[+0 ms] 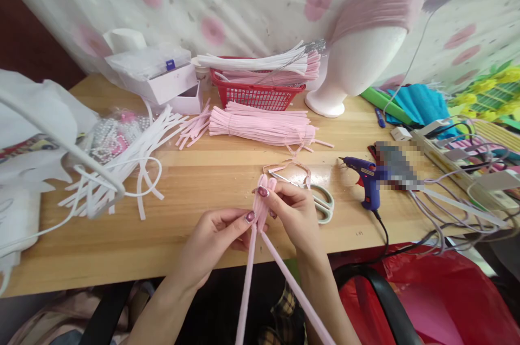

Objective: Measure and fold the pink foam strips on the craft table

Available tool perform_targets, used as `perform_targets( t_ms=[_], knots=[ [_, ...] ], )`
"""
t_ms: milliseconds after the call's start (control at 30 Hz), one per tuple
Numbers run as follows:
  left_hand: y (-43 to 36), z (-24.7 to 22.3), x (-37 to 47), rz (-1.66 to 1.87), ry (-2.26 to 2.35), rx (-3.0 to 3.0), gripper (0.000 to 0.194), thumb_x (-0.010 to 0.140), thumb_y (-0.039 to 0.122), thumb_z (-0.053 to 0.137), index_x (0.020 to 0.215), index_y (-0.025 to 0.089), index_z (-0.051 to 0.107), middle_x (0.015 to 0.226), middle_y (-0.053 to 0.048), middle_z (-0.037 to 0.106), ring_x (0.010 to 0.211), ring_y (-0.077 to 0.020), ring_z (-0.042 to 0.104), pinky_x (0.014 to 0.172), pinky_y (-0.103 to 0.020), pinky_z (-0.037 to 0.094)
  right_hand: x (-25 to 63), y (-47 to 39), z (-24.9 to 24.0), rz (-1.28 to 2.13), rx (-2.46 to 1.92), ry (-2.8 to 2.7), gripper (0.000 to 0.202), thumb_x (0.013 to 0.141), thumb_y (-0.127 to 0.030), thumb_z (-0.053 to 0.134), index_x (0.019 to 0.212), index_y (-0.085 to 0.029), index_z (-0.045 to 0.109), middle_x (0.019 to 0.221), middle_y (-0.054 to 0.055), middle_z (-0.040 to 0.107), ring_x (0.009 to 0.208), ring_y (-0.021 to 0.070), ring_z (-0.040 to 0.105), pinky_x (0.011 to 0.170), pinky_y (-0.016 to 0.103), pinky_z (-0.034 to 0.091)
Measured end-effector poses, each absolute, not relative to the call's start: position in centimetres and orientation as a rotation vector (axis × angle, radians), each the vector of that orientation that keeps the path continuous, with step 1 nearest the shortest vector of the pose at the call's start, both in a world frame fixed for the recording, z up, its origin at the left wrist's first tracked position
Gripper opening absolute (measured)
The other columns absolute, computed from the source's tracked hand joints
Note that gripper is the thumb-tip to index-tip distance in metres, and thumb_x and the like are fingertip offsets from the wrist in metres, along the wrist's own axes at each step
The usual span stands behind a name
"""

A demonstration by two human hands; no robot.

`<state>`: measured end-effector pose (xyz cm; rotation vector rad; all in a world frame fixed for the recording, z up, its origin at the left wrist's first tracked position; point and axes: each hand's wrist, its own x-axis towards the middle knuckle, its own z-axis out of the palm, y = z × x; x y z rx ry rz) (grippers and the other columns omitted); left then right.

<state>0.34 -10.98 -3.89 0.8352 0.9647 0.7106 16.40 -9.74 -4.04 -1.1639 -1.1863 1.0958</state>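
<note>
Over the table's front edge, both hands pinch a folded bunch of pink pipe cleaners point(261, 216). My left hand point(225, 231) grips its lower left side between thumb and fingers. Higher up on the right, my right hand point(290, 207) closes its thumb and fingers on the same bunch. Two long pink ends hang from it toward me, spreading apart. Just behind the right hand lie scissors point(325, 205) with pale green handles, partly hidden by that hand. A thin pink ribbon point(294, 162) curls on the table beside the blades.
A bundle of pink pipe cleaners point(260, 124) lies before a red basket point(258, 97). White strips point(122, 171) and bagged beads point(117, 136) are left. A blue glue gun point(369, 177), power strip point(442, 155) and cables are right. A foam head point(357, 63) stands behind.
</note>
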Motion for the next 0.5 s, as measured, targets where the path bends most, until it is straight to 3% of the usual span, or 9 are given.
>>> perform_targets(
  t_ms=[500],
  knots=[
    [-11.36, -4.02, 0.75, 0.75, 1.021, 0.772, 0.025, 0.071, 0.036, 0.083, 0.087, 0.017, 0.082, 0.079, -0.009, 0.079, 0.067, -0.0178, 0.068, 0.067, -0.028, 0.057, 15.75, -9.55, -4.16, 1.034, -1.158, -1.136, 0.028, 0.083, -0.036, 0.075, 0.063, -0.017, 0.068, 0.058, -0.002, 0.05, 0.052, 0.0094, 0.041, 0.048, 0.024, 0.033]
  ],
)
